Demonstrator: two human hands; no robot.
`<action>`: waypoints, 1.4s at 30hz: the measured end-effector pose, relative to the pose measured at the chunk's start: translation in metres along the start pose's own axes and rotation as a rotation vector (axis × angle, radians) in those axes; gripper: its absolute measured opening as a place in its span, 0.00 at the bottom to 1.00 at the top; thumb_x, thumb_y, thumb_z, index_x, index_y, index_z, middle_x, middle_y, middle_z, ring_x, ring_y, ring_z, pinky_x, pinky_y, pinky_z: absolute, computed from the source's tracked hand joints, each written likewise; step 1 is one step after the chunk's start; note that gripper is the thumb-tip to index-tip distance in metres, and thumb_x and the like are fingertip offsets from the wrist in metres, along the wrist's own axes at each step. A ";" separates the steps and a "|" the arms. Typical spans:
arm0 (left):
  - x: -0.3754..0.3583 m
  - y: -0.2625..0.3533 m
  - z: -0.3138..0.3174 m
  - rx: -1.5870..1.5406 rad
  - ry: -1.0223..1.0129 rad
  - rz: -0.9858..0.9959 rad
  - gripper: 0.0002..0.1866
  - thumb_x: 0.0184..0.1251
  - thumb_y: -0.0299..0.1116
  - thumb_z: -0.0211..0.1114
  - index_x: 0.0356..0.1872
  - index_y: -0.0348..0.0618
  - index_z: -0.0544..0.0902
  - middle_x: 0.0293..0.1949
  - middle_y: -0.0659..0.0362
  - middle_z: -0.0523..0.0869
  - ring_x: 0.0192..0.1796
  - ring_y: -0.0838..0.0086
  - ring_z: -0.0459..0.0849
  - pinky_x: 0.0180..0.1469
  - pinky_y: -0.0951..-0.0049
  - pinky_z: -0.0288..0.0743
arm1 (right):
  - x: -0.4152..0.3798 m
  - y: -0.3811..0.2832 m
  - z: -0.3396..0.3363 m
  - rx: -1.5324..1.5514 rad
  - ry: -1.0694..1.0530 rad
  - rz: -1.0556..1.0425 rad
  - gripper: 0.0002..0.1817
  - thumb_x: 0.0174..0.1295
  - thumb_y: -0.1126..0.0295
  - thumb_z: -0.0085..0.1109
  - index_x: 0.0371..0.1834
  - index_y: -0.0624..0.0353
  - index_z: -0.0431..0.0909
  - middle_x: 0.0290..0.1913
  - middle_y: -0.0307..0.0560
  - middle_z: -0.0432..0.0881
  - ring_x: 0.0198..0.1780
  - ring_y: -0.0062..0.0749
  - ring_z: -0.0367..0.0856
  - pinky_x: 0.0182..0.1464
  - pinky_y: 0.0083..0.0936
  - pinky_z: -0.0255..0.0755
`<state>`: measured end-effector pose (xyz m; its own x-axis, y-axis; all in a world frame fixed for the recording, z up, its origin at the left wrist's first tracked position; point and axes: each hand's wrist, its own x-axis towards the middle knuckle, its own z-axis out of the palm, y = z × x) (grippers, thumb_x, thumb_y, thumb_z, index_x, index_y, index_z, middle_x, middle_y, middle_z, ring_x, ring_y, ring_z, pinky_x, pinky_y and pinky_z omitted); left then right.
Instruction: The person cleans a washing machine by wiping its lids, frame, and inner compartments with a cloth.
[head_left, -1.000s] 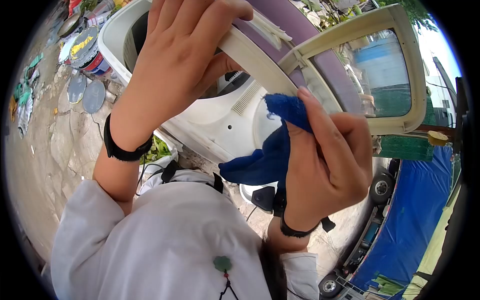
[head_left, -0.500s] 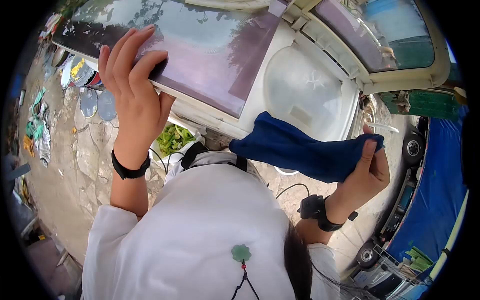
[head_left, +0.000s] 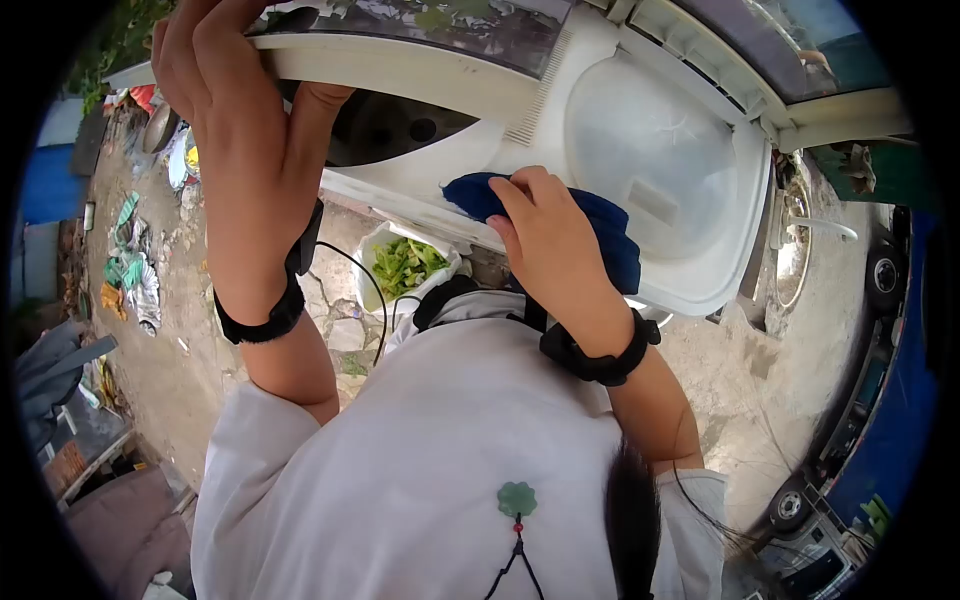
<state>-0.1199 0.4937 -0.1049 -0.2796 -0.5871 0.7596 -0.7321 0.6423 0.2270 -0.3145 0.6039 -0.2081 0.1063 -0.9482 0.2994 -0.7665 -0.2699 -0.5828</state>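
A white twin-tub washing machine (head_left: 510, 150) stands before me. My left hand (head_left: 235, 110) grips the front edge of its dark see-through lid (head_left: 410, 70), thumb below and fingers above. The lid is tilted up, and a dark tub opening (head_left: 385, 128) shows beneath it. My right hand (head_left: 555, 245) is closed on a dark blue cloth (head_left: 605, 225) at the machine's front rim, the cloth partly hidden behind the fingers. To the right of it lies a round translucent inner cover (head_left: 650, 140). The second lid (head_left: 840, 60) stands raised at the far right.
A white container (head_left: 368, 280) of green leaves stands on the ground below the machine. Scattered rags (head_left: 130, 265) lie on the left. At right are a round basin (head_left: 795, 260) with a white handle and a parked vehicle's wheel (head_left: 884, 276).
My left hand has lifted the dark lid from lying down to tilted up, uncovering the tub opening. My right hand has brought the blue cloth leftward, gathering it at the machine's rim.
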 end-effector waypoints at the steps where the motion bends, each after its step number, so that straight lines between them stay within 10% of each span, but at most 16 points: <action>1: -0.002 -0.003 0.001 0.010 0.001 0.004 0.23 0.64 0.28 0.65 0.57 0.42 0.67 0.69 0.48 0.63 0.68 0.57 0.67 0.65 0.63 0.70 | 0.003 0.002 0.005 0.058 -0.023 0.005 0.07 0.58 0.76 0.63 0.39 0.66 0.81 0.37 0.51 0.76 0.42 0.48 0.77 0.45 0.36 0.75; 9: 0.013 -0.020 -0.015 0.029 -0.113 0.338 0.22 0.71 0.32 0.61 0.63 0.40 0.68 0.71 0.46 0.65 0.73 0.53 0.60 0.70 0.58 0.58 | 0.039 -0.008 0.052 0.098 -0.082 -0.168 0.05 0.52 0.78 0.58 0.31 0.64 0.82 0.36 0.52 0.77 0.43 0.45 0.79 0.43 0.36 0.76; 18: -0.016 -0.013 -0.014 0.085 -0.135 0.254 0.24 0.72 0.39 0.62 0.63 0.43 0.66 0.72 0.45 0.62 0.73 0.53 0.59 0.70 0.54 0.56 | -0.013 0.015 -0.018 -0.016 -0.195 0.089 0.12 0.49 0.82 0.58 0.36 0.60 0.84 0.35 0.47 0.76 0.40 0.41 0.79 0.41 0.32 0.77; 26: -0.033 -0.008 -0.015 0.052 -0.192 0.227 0.34 0.71 0.62 0.53 0.65 0.43 0.66 0.74 0.44 0.60 0.76 0.50 0.52 0.76 0.43 0.32 | 0.006 0.002 0.022 0.002 -0.109 -0.154 0.11 0.51 0.78 0.60 0.40 0.60 0.81 0.37 0.48 0.74 0.44 0.39 0.77 0.42 0.31 0.77; 42: -0.105 -0.011 0.018 0.091 -0.136 0.058 0.30 0.79 0.59 0.33 0.64 0.48 0.69 0.70 0.50 0.67 0.76 0.52 0.56 0.76 0.40 0.32 | -0.032 0.009 -0.003 -0.131 -0.069 -0.199 0.10 0.48 0.75 0.60 0.35 0.59 0.76 0.36 0.44 0.73 0.38 0.33 0.76 0.37 0.26 0.73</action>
<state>-0.0933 0.5395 -0.1978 -0.4001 -0.6153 0.6792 -0.7634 0.6338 0.1244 -0.3265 0.6324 -0.2211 0.3028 -0.8890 0.3435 -0.8012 -0.4326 -0.4134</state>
